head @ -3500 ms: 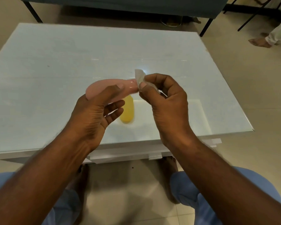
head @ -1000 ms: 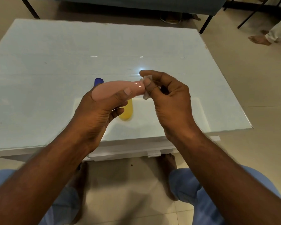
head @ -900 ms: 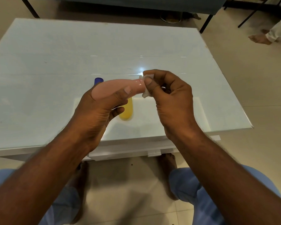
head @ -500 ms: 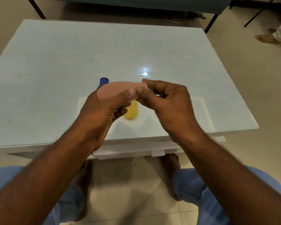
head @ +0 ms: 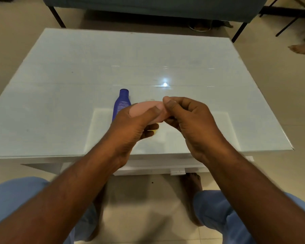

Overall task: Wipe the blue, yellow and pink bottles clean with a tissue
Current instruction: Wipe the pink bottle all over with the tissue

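Note:
My left hand [head: 130, 127] grips the pink bottle [head: 144, 110], holding it above the near middle of the glass table [head: 60, 85]. My right hand [head: 188, 124] pinches at the bottle's right end; the tissue seen earlier is hidden inside its fingers. The blue bottle [head: 121, 103] lies on the table just beyond my left hand, cap pointing away from me. Only a sliver of the yellow bottle [head: 154, 132] shows under my left fingers.
The table's near edge runs just below my hands, with a white shelf [head: 157, 167] under it. My knees in blue trousers and bare feet are below. A dark bench [head: 157, 7] stands beyond the table. Another person's foot [head: 301, 49] rests at far right.
The view has tilted, so the hands and table sit lower in frame. The blue bottle shows more fully, the yellow bottle is now mostly covered, and the tissue has disappeared inside my right fingers.

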`<state>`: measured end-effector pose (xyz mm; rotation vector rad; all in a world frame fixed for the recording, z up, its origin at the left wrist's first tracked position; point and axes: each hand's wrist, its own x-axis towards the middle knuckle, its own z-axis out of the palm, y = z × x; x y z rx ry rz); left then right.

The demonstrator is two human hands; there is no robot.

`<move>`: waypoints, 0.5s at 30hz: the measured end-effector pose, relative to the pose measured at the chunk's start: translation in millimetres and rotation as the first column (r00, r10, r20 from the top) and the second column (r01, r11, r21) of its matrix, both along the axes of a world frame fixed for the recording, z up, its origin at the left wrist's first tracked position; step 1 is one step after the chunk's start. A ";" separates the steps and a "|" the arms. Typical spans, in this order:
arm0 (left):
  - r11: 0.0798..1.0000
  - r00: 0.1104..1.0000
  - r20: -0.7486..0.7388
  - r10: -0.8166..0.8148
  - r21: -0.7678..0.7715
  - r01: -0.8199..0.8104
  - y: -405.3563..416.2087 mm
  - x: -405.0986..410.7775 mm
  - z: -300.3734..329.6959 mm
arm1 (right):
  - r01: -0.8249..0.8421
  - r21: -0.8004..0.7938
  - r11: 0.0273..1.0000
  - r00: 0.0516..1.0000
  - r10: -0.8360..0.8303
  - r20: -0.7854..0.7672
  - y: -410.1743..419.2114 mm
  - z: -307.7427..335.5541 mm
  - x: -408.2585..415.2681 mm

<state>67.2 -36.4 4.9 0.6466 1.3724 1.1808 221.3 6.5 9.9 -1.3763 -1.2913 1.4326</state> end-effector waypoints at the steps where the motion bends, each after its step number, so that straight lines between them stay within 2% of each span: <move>1: 1.000 1.000 0.018 -0.006 -0.018 0.006 0.0 1.3 -0.6 | -0.009 -0.001 1.000 1.000 0.009 0.002 1.2 0.1 0.5; 6: 0.998 0.998 -0.046 -0.037 -0.049 0.035 3.6 -2.4 2.9 | 0.142 0.147 0.979 0.988 -0.150 0.043 15.3 4.8 11.2; 9: 0.995 0.997 -0.049 -0.060 -0.080 0.056 2.0 -4.0 4.6 | 0.123 0.289 0.949 0.935 -0.209 0.288 22.6 5.6 22.8; 12: 0.991 0.982 -0.148 -0.114 -0.080 0.103 1.1 -6.3 4.7 | -0.028 0.399 0.917 0.775 -0.232 0.588 27.7 0.3 32.1; 15: 0.989 0.938 -0.315 -0.145 -0.037 0.141 0.8 -8.5 2.9 | -0.114 0.415 0.903 0.679 -0.235 0.696 28.6 -5.2 30.7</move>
